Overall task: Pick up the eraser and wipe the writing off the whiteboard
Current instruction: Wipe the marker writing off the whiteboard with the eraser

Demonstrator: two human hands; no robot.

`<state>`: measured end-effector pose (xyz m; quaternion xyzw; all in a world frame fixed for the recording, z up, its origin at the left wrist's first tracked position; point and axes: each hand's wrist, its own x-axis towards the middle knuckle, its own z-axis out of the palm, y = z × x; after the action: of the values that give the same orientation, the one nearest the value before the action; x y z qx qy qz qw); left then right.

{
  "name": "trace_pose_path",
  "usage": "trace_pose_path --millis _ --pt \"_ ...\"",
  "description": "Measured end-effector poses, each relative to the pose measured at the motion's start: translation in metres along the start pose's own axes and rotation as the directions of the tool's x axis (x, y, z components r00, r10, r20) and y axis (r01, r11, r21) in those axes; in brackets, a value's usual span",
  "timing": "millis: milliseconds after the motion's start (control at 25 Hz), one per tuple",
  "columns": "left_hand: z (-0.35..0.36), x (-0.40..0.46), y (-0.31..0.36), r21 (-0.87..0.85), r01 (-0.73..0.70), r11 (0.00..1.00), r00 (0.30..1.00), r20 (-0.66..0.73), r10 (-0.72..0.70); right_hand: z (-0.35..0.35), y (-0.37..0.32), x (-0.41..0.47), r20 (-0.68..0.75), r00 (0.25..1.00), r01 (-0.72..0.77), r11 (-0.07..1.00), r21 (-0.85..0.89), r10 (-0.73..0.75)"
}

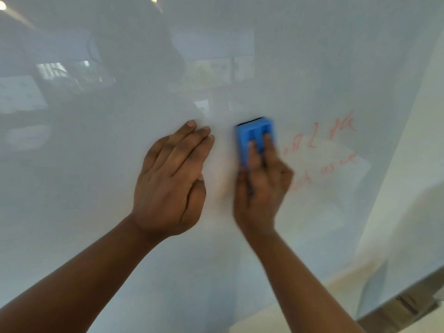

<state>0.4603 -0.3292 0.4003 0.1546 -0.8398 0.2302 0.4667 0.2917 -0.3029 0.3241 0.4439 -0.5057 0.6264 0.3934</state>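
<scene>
Right hand (260,186) gripping ridged blue eraser (255,138), glossy whiteboard (120,164)

Pale wall (422,145), perhaps a ledge (415,301)

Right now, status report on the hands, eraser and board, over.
Right hand gripping blue eraser against whiteboard. Left hand flat on board, empty. Red writing remains right of eraser. Nothing blocking.
</scene>
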Motion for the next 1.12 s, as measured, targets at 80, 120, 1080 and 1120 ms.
trace_pose_path --millis 80,120,1080,1120 --pt "0.008 0.002 0.006 -0.023 -0.028 0.999 0.999 0.027 0.029 -0.005 -0.006 -0.040 0.136 0.974 0.175 0.983 0.053 -0.181" --pt "0.012 0.003 0.010 -0.031 -0.037 0.999 0.998 0.046 0.038 -0.014 0.007 -0.051 0.162 0.969 0.182 0.982 0.045 -0.187" --pt "0.042 0.011 0.036 -0.158 0.014 0.987 0.998 -0.053 -0.022 -0.020 0.052 -0.042 0.001 0.978 -0.209 0.978 -0.014 0.209" --pt "0.046 0.013 0.039 -0.154 0.025 0.988 0.998 -0.057 -0.034 -0.014 0.038 -0.048 0.021 0.988 -0.152 0.988 -0.009 0.152"
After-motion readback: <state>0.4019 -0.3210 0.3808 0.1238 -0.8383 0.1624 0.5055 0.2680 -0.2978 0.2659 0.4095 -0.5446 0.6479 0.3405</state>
